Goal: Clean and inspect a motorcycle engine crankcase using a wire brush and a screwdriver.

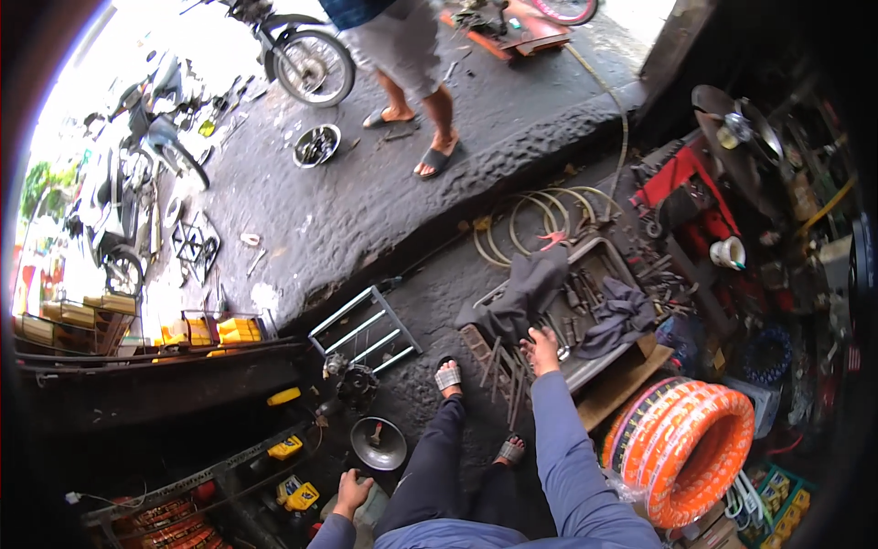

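My right hand (541, 351) is held over the near edge of a grey metal tool tray (599, 368), fingers apart and nothing visible in them. Next to it a dark cloth (530, 295) drapes over the tray's left side. Several wrenches and other hand tools (578, 295) lie in the tray, with a second crumpled grey cloth (620, 317) at its right. Long thin metal rods (514, 380) stand just below that hand. My left hand (351, 494) hangs low, loosely bent with its fingers apart, near a round metal bowl (378, 443) with a brush-like item in it.
Wrapped orange tyres (681, 448) are stacked at my right. A metal rack frame (366, 329) lies ahead on the left. Coiled pale hose (540, 220) lies behind the tray, before a raised concrete step (439, 220). Another person (402, 64) stands beyond, near motorbikes (315, 64).
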`<state>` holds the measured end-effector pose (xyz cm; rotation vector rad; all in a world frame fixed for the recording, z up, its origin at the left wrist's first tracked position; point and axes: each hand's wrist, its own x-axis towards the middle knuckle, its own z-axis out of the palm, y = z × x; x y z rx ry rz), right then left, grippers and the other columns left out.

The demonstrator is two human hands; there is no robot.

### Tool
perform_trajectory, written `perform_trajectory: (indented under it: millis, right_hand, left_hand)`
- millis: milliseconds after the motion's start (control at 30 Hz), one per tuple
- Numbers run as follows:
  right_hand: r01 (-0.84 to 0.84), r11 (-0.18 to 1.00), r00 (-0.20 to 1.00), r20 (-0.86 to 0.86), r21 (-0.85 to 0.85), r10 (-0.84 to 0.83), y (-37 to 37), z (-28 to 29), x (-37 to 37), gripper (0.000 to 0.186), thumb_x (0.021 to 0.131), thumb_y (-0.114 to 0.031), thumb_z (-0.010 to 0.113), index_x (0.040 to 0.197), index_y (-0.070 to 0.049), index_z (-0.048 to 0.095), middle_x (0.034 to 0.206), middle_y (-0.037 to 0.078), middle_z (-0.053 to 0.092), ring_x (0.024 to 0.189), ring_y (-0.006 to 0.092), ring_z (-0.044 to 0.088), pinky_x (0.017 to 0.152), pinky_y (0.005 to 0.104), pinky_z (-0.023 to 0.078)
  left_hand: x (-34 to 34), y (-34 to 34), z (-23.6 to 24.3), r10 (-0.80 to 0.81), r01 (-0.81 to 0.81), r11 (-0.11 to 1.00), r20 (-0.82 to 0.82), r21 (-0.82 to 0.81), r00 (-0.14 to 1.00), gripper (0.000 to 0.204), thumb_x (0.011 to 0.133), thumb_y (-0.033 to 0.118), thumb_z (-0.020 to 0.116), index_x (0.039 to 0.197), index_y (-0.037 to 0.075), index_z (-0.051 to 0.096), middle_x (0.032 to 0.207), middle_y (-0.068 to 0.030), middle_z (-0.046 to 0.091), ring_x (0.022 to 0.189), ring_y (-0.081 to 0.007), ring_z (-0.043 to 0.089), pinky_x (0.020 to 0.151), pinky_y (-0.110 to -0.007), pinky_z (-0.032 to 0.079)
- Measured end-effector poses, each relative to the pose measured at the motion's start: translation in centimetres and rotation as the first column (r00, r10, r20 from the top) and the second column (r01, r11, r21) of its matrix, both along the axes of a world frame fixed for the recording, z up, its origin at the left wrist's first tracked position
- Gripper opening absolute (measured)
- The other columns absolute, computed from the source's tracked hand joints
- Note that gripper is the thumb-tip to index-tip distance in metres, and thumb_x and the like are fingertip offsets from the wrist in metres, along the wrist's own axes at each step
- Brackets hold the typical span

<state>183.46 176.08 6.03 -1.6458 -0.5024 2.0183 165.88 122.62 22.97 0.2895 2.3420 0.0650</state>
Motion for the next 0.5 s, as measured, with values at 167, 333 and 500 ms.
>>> perform_trajectory:
  millis: [167,333,500]
  right_hand:
    - [-0.27,0.952,0.932,0.21,-0.141,0.295,2.2,-3.2,-6.3,0.071,0.078,-0.016,0.076,0.136,-0.005,0.038,0.103,0.01,0.061,0.063,0.0205,0.059,0.052,0.0375,0.05]
    - [-0.499,0.864,0.865,0.102,0.069,0.492,-1.7,6.1,-10.2,0.024,0.088,-0.03,0.062,0.101,-0.01,0.064,0.081,-0.002,0.059,0.068,0.0095,0.055,0.046,0.0287,0.041]
    - [-0.76,0.56,0.6,0.025,0.329,0.8,-9.6,25.4,-9.0,0.019,0.093,-0.015,0.062,0.109,-0.004,0.063,0.088,-0.001,0.066,0.071,0.0062,0.057,0.06,0.0234,0.047]
  left_hand:
    - [-6.0,6.2,-2.9,0.13,-0.148,0.963,0.093,0.226,0.987,0.047,0.08,0.027,0.075,0.115,-0.001,0.06,0.102,-0.017,0.066,0.094,-0.0308,0.065,0.083,-0.037,0.052]
    - [-7.2,17.3,-3.5,0.563,-0.817,0.565,0.67,0.114,0.483,0.03,0.093,0.024,0.065,0.117,0.008,0.057,0.108,-0.0073,0.066,0.089,-0.0183,0.065,0.072,-0.031,0.053]
    - [-3.4,28.5,-3.4,0.12,-0.956,0.245,0.984,-0.16,-0.134,0.042,0.09,0.05,0.061,0.115,0.016,0.061,0.101,0.0018,0.066,0.092,-0.0192,0.061,0.082,-0.038,0.049]
